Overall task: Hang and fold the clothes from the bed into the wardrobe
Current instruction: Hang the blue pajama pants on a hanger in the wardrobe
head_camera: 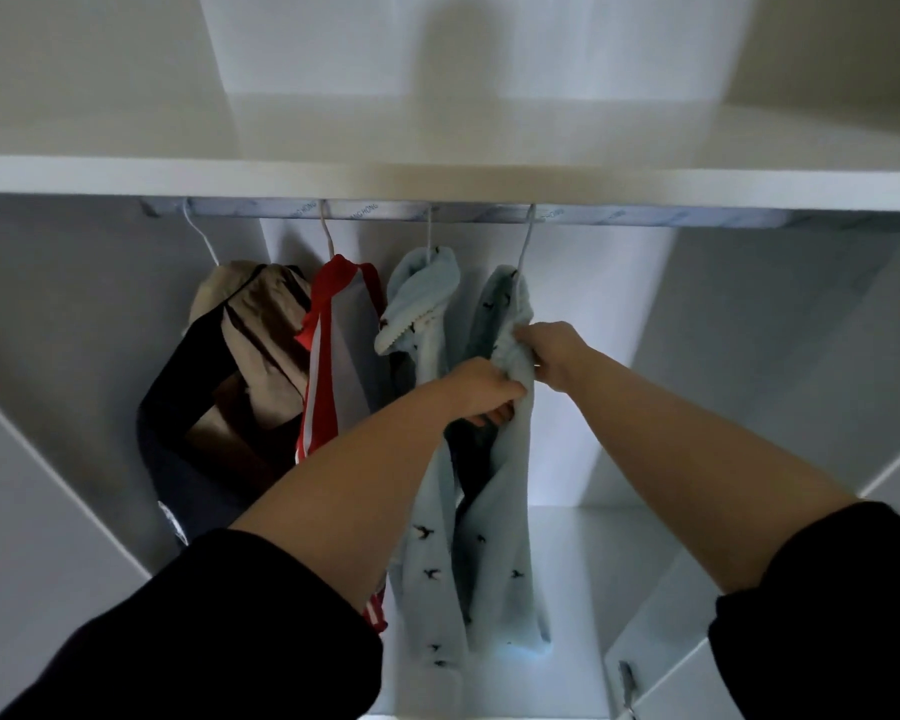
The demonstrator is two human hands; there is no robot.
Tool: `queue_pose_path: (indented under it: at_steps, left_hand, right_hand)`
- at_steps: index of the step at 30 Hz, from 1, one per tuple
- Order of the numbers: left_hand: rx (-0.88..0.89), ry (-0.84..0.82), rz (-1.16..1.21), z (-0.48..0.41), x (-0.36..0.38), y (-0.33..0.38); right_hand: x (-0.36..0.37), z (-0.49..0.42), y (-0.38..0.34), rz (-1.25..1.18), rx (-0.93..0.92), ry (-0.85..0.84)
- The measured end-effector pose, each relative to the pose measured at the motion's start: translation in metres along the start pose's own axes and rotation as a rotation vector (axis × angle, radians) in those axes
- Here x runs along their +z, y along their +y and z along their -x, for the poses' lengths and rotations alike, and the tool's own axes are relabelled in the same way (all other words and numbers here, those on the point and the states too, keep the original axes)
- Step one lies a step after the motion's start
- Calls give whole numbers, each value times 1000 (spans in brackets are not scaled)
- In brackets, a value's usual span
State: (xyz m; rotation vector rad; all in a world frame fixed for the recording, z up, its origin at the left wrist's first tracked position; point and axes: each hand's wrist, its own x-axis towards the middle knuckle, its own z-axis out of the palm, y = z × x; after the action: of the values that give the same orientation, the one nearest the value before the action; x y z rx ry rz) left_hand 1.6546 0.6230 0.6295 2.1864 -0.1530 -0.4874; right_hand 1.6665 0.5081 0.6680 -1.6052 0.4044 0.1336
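A pale blue fleece garment (500, 537) with small dark motifs is hanging on a white hanger (525, 241) from the wardrobe rail (619, 216), rightmost of four hung clothes, its waistband bunching near the top.

Under the white wardrobe shelf (126, 174) across the upper frame runs a metal hanging rail (437, 213). Four garments hang from it, left to right: a tan-and-navy jacket (240, 345), a red-and-white striped top (333, 345), a pale-blue fleece top (422, 298) and pale-blue bird-print fleece trousers (500, 537), rightmost at centre frame.
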Motion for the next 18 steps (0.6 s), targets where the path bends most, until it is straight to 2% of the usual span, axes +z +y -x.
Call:
queue_pose_path:
  at_steps: [5, 9, 13, 18]
  left_hand:
    - [-3, 73, -28, 34, 15, 13]
    - [146, 226, -325, 75, 32, 22]
    - [245, 349, -390, 119, 54, 27]
    - [339, 563, -861, 166, 89, 42]
  right_hand:
    - [-20, 35, 9, -34, 19, -63]
    - [-46, 63, 22, 24, -48, 28]
    - [-71, 97, 37, 316, -273, 111]
    - [-105, 156, 56, 662, -611, 245]
